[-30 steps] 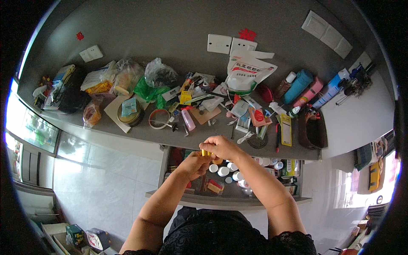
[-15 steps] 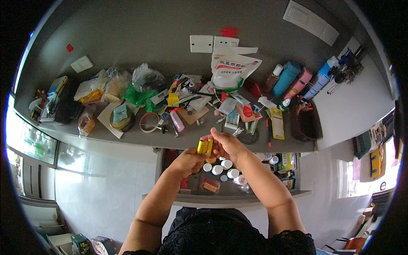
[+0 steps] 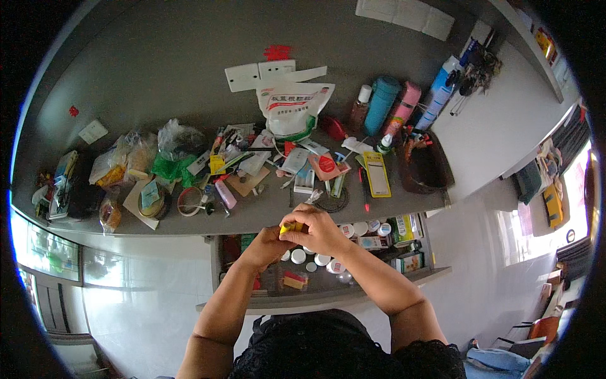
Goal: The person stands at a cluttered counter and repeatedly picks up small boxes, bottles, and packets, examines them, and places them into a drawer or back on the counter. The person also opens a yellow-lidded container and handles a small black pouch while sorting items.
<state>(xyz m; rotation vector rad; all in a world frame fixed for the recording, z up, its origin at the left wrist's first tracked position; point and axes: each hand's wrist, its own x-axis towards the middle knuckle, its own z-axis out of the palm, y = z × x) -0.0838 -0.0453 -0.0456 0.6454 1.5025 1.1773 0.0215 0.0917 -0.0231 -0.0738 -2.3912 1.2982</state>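
Small yellow battery-like cylinders (image 3: pixel 288 228) are pinched between my two hands, above the far part of an open drawer (image 3: pixel 252 307). My left hand (image 3: pixel 261 247) is closed round their lower left side. My right hand (image 3: pixel 317 231) closes over them from the right, its thumb and fingers hiding most of the yellow. Below the hands, several white-capped bottles (image 3: pixel 298 256) stand in the drawer. A red and tan packet (image 3: pixel 295 280) lies there nearer to me.
A cluttered desktop runs behind the drawer. It bears a white pouch (image 3: pixel 293 112), a pink tube (image 3: pixel 225 194), a tape roll (image 3: pixel 190 201), a yellow-framed card (image 3: pixel 377 175), a dark bin (image 3: pixel 424 165) and upright bottles (image 3: pixel 381 104). Blue denim (image 3: pixel 499 361) shows at the lower right.
The view has turned, so the desk sits further left and tilted. My right hand has closed over the yellow cylinders, which showed side by side before and are now mostly covered.
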